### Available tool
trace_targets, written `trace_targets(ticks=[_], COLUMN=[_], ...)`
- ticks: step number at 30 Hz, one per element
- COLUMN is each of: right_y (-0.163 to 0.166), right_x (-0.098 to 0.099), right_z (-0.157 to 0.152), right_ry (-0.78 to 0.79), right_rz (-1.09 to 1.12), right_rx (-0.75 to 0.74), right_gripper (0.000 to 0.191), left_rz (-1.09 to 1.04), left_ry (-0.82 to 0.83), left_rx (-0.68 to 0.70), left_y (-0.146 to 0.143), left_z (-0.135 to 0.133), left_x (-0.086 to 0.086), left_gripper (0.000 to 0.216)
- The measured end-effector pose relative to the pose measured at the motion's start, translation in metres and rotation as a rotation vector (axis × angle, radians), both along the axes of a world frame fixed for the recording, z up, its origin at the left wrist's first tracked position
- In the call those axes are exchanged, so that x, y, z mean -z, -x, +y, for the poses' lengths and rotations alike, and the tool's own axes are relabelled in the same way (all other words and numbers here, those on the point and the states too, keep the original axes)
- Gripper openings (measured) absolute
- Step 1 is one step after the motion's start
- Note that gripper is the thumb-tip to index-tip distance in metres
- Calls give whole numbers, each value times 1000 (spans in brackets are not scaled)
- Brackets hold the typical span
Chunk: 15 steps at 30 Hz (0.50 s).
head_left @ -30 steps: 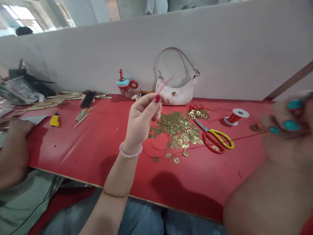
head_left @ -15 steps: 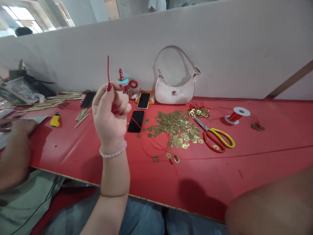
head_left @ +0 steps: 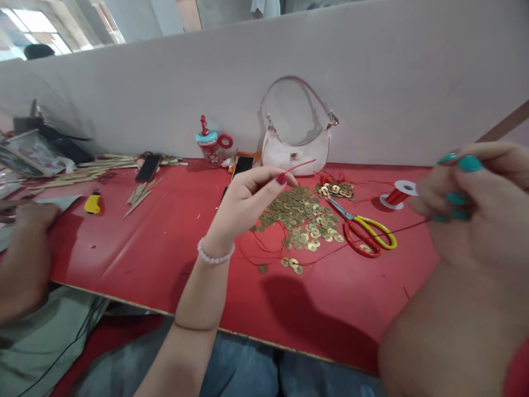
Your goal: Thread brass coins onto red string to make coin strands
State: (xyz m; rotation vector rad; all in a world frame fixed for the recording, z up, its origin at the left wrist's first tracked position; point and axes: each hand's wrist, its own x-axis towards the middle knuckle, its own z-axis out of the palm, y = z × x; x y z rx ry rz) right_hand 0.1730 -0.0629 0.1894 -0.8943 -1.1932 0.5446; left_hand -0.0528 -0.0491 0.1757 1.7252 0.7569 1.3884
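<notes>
My left hand (head_left: 252, 201), with red nails and a bead bracelet, pinches a red cord (head_left: 303, 165) between thumb and fingertips; its short free end points right. A pile of brass coins with holes (head_left: 291, 209) lies just past this hand. At the right, close to the camera, my right hand (head_left: 475, 193) with teal nails is closed on a stretch of red cord. That cord runs taut and slanting down left, over the scissors (head_left: 363, 234), to a few loose coins (head_left: 292, 263) near the front. Loops of cord lie by the pile.
A spool of red cord (head_left: 397, 196) and a bunch of strung coins (head_left: 336, 189) lie behind the scissors. A white handbag (head_left: 295, 151) and a lidded cup (head_left: 210, 149) stand by the wall. Left are a yellow cutter (head_left: 93, 202), wooden strips and another person's arm (head_left: 28, 253).
My left hand has come down and rightward from its raised position, still pinching the cord. My right hand has entered at the right, drawing the cord up off the table.
</notes>
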Motion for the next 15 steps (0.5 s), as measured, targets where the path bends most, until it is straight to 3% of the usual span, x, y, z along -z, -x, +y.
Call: trace_targets(ticks=[3, 10, 13, 15], right_y=[14, 11, 13, 9], right_x=[2, 35, 63, 86], right_z=[-7, 22, 36, 40], right_ry=[77, 355, 517, 588], right_rz=[52, -229, -447, -659], right_rx=[-60, -243, -371, -398], right_gripper=[12, 9, 18, 18], left_rz=[94, 302, 358, 380], left_ry=[-8, 41, 113, 169], left_rx=[36, 75, 81, 79], left_y=[-5, -15, -22, -25], left_z=[3, 18, 30, 38], left_x=[4, 20, 40, 63], left_gripper=[21, 26, 29, 32])
